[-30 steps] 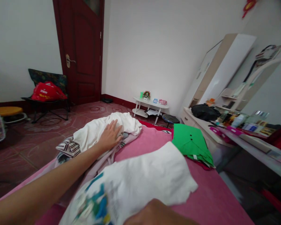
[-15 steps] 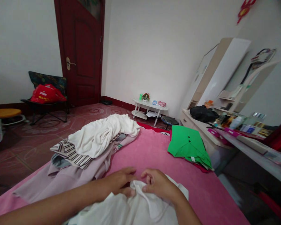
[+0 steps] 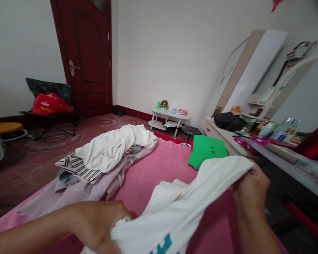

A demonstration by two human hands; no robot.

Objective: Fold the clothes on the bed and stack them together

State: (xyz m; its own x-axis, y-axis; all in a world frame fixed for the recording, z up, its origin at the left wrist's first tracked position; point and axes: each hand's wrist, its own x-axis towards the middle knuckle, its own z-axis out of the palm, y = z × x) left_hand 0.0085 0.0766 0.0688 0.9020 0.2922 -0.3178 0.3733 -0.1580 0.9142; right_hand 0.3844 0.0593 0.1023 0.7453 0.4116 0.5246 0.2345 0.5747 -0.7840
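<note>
A white T-shirt (image 3: 172, 208) with teal print stretches slantwise between my two hands, above the pink bed cover (image 3: 159, 169). At its lower left end my left hand (image 3: 102, 224) is closed on the fabric, with the fingertips partly hidden. Higher up and to the right, my right hand (image 3: 253, 187) grips the other end by its edge. Behind the raised cloth lies a folded green garment (image 3: 208, 150) with dark buttons, now partly covered from sight.
On the bed's left side lies a pile of clothes: a white garment (image 3: 113, 146), a striped one (image 3: 78, 168) and a pale mauve one (image 3: 55, 201). A dresser (image 3: 214, 131) with a black bag (image 3: 229, 121) and bottles stands at right. A chair with a red bag (image 3: 51, 104) is at left.
My hands were close together at the bunched white T-shirt; now they are far apart. The right hand has moved right and up, pulling the cloth out between them. The view has shifted slightly.
</note>
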